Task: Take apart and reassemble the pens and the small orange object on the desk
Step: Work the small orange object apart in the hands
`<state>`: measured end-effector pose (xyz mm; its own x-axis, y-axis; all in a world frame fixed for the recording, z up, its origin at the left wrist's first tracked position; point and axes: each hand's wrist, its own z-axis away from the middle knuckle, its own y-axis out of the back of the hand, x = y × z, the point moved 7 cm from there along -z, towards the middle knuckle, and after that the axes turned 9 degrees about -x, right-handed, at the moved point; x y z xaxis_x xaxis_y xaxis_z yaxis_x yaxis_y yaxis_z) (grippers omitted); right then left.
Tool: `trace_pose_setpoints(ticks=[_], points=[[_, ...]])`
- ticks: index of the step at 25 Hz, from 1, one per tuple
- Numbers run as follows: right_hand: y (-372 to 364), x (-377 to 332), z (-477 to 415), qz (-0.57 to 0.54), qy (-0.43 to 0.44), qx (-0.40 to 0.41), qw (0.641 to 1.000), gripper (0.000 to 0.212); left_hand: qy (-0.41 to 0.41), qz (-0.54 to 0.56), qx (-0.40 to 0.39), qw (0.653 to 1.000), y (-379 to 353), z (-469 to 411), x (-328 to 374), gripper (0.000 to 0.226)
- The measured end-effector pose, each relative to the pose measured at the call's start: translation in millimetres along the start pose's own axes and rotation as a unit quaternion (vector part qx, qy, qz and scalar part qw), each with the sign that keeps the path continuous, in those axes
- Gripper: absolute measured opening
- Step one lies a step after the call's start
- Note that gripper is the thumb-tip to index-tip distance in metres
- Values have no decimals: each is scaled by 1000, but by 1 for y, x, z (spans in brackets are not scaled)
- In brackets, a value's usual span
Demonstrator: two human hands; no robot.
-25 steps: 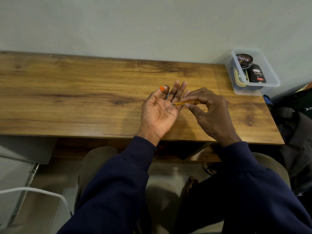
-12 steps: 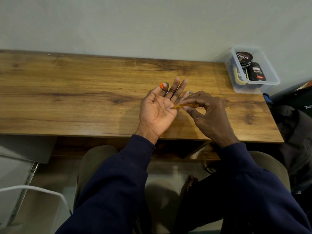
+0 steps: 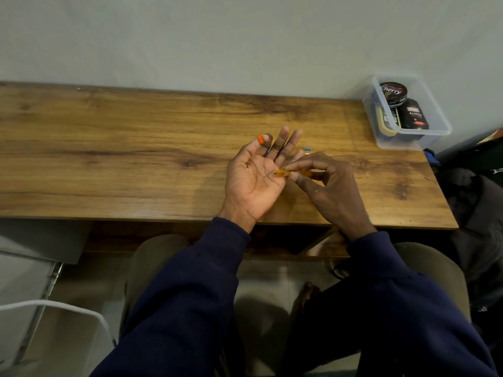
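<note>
My left hand [image 3: 251, 178] is held palm up over the wooden desk [image 3: 109, 159], its fingers straight. A small orange piece [image 3: 260, 138] is pinched between its thumb tip and index finger. A sliver of something blue [image 3: 268, 151] shows behind those fingers. My right hand [image 3: 330, 186] pinches a thin amber pen barrel [image 3: 295, 173] between thumb and fingers. The barrel lies level, and its thin tip touches the edge of the left palm. On the desk just beyond the fingertips lie a small grey-blue part [image 3: 307, 148] and a tiny pale part [image 3: 307, 153].
A clear plastic box [image 3: 438, 126] with shoe polish tins and a brush stands at the desk's back right corner, by the wall. Dark bags [image 3: 479, 191] lie right of the desk. A white chair frame [image 3: 54, 306] stands at lower left.
My right hand has slid the amber barrel slightly down and left, from beside the left fingers onto the edge of the palm. The left hand still holds the orange piece.
</note>
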<state>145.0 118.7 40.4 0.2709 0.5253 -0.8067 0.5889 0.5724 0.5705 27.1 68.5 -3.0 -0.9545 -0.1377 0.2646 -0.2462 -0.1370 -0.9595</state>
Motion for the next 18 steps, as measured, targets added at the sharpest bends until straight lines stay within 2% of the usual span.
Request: trace_pose_setpoints(ticks=[5, 10, 18], points=[[7, 2, -1, -44, -4, 21, 999, 17, -12, -7, 5, 1000, 2, -2, 1, 18], [16, 1, -5, -96, -20, 77, 992, 17, -33, -21, 2, 999, 2, -5, 0, 11], [17, -6, -15, -128, -20, 115, 985, 16, -53, -54, -8, 997, 2, -5, 2, 21]])
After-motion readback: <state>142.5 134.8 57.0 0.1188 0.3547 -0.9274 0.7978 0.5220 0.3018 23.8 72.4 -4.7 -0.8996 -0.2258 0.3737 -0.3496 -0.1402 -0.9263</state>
